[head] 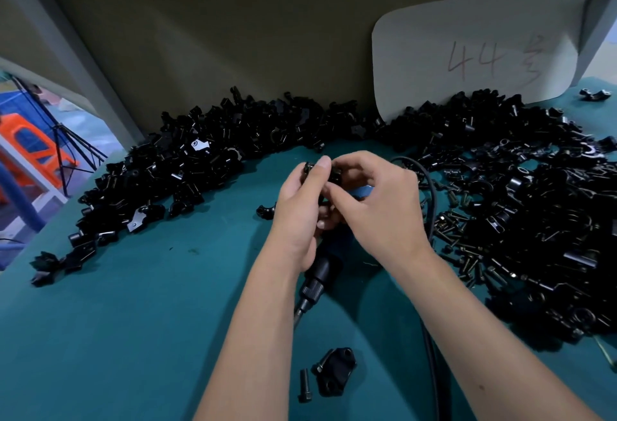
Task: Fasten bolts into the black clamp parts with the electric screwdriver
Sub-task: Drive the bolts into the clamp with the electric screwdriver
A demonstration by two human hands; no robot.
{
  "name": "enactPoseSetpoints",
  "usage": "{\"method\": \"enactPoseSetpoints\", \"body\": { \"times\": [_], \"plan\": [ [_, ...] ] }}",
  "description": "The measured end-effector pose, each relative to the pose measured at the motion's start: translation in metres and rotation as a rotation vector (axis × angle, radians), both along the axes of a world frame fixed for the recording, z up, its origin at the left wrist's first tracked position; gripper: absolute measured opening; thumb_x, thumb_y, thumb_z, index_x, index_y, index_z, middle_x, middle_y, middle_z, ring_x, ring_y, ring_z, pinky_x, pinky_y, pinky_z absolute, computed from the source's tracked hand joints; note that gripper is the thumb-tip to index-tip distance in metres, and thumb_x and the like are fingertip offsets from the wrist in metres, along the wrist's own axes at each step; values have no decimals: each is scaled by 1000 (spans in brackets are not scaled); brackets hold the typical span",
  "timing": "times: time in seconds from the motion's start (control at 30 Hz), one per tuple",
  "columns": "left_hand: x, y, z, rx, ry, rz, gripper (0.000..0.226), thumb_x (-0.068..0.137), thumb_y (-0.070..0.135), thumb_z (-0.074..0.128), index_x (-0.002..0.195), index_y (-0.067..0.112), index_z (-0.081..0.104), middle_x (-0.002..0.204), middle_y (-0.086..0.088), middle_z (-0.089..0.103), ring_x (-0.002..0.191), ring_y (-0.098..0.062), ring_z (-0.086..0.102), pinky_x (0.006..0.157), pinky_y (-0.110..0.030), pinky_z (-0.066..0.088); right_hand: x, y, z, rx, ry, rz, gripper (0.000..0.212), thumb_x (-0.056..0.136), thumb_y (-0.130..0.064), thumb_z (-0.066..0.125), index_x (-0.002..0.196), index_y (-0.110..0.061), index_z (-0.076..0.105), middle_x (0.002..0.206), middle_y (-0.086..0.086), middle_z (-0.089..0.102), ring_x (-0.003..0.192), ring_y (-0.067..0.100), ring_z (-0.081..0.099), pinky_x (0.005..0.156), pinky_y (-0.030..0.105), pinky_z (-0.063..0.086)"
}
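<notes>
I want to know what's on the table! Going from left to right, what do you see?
Orange stool → left pile of black clamp parts → left hand → right hand → loose bolts → right pile of black parts.

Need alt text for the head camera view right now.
Both hands, left hand and right hand, hold a black clamp part together above the teal table. The electric screwdriver lies beneath them, with heaps of clamp parts behind.

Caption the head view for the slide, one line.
Both hands, left and right, hold a black clamp part over the screwdriver on a green table, parts piled behind.
</notes>
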State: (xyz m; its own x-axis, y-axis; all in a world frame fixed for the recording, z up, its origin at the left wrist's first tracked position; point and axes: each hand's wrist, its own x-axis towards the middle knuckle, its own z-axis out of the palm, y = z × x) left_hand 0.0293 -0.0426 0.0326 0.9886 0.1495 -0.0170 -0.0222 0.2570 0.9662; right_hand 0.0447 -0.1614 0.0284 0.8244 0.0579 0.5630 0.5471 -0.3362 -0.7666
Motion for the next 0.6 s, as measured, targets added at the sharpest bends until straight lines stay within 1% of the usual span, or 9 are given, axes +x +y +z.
{"method": "enactPoseSetpoints", "body": {
  "times": [0.07,0.13,0.17,0.23,0.3,0.37,0.47,0.53,0.6],
  "plan": [
    [3,4,-3,52,34,23,18,104,32,59,99,16,55,77,0,60,48,-9,46,42,-20,28,2,-2,3,1,159,67,18,83,-19,84,98,-24,77,83,-11,74,81,6,72,73,22,58],
    [5,7,-5,35,75,71,19,103,29,59,92,16,52,73,0,56,44,-12,42,38,-21,25,3,-4,8,123,348,122,16,86,-16,82,99,-22,75,86,-5,75,77,12,74,60,27,60],
    [7,9,-5,18,103,113,20,102,29,60,89,15,52,73,-2,56,43,-13,42,37,-20,24,4,-5,9,148,380,60,11,89,-16,79,97,-22,74,86,-2,74,74,15,74,56,28,59],
    [8,15,-5,-17,178,181,19,101,29,59,91,15,53,73,-6,56,42,-14,44,34,-19,24,6,-10,11,-38,335,-193,6,96,-26,71,93,-22,68,82,-4,71,70,16,71,58,29,54],
    [8,21,-6,-90,252,192,19,101,30,58,96,13,52,70,-8,56,41,-12,44,32,-18,23,1,-11,7,-336,332,-338,27,97,-44,66,100,-19,57,84,-2,66,74,20,66,57,29,45],
    [7,27,-5,-136,325,191,21,100,31,56,99,11,50,64,-7,56,40,-11,44,30,-17,24,-7,-4,2,-497,416,-340,53,94,-57,66,114,-15,42,90,4,61,78,28,63,57,32,42],
    [5,34,-4,-215,388,155,23,101,33,55,94,13,45,55,-4,48,37,-10,39,28,-15,21,-13,13,-4,-524,473,-324,79,80,-68,75,116,-18,25,89,4,52,77,29,55,64,36,45],
    [5,39,-4,-304,402,110,25,101,33,54,90,15,40,55,0,40,38,-8,33,28,-15,19,-8,18,-3,-484,517,-311,83,73,-60,84,111,-23,21,91,4,55,72,29,61,62,38,54],
    [5,44,-5,-387,405,67,27,100,33,54,87,17,36,57,2,35,38,-7,30,27,-15,18,-3,15,-1,-350,614,-252,79,73,-46,88,113,-23,24,93,4,59,62,29,70,53,38,59]
  ]
}}
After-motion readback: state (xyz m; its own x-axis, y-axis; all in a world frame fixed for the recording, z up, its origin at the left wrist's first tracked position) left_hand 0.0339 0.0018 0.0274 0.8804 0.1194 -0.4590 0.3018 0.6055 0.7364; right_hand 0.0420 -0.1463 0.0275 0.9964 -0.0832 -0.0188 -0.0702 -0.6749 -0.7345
